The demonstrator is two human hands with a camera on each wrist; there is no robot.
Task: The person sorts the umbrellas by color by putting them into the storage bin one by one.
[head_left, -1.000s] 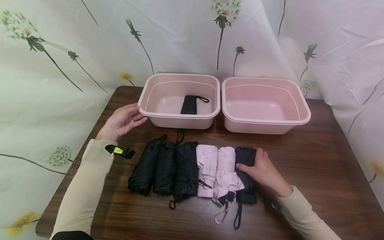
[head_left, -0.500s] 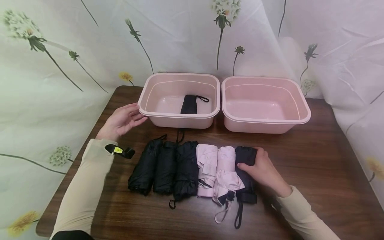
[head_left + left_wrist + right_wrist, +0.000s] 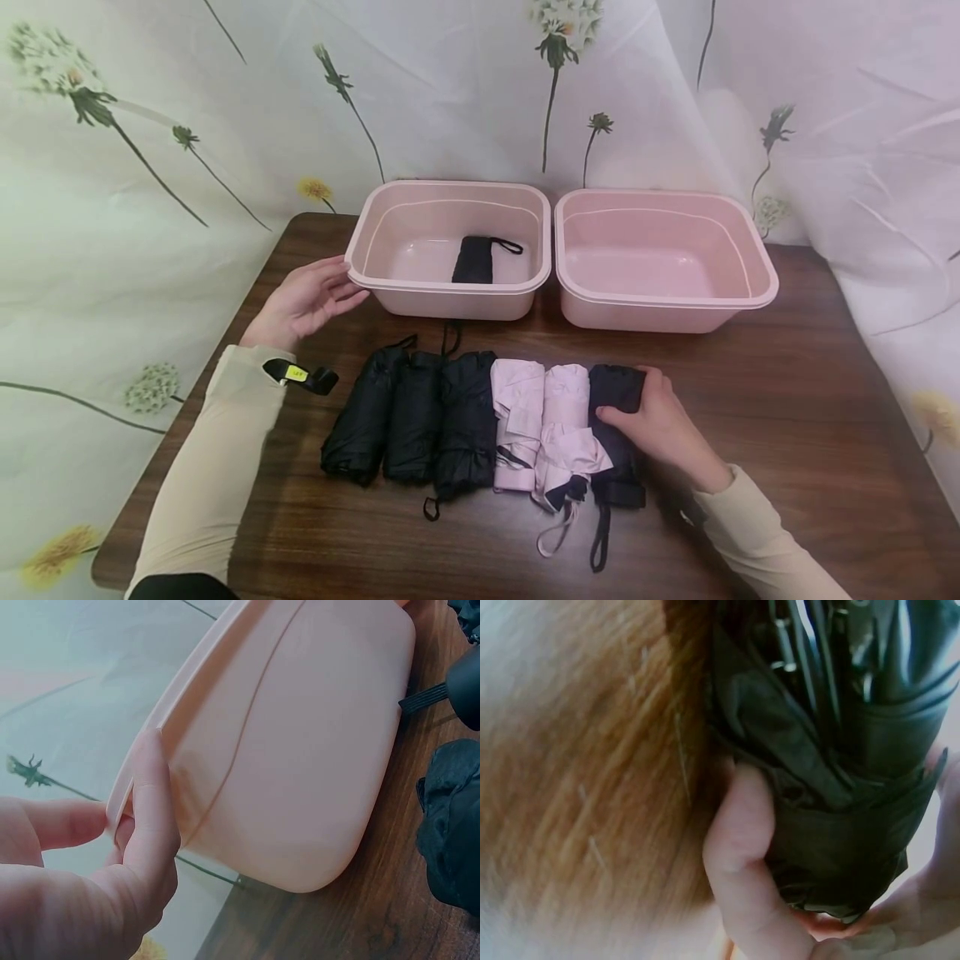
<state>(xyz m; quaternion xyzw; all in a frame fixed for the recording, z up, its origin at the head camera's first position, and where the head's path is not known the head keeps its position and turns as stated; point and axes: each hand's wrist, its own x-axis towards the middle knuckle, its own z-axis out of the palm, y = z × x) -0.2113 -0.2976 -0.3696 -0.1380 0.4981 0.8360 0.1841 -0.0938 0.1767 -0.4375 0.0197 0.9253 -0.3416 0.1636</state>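
On the table lies a row of folded umbrellas. My right hand (image 3: pixel 660 421) grips the black folding umbrella (image 3: pixel 617 450) at the row's right end, thumb on top and fingers round its far side. Metal ribs show at that umbrella's end in the right wrist view, where a finger (image 3: pixel 742 825) wraps it. My left hand (image 3: pixel 311 304) pinches the rim of the left pink basin (image 3: pixel 450 304) at its front left corner; the left wrist view shows thumb and fingers on either side of the rim. Inside this basin is a small black pouch-like item (image 3: pixel 474 260) with a loop.
Beside the held umbrella lie two pale pink umbrellas (image 3: pixel 517 417), then three black umbrellas (image 3: pixel 412 417) to the left. The right pink basin (image 3: pixel 652 317) stands next to the left one, with nothing inside. Behind the wooden table (image 3: pixel 787 417) hangs a flowered cloth (image 3: pixel 450 83).
My right hand and the black umbrella in its grip have edged very slightly to the right. My left hand has stayed at the basin rim.
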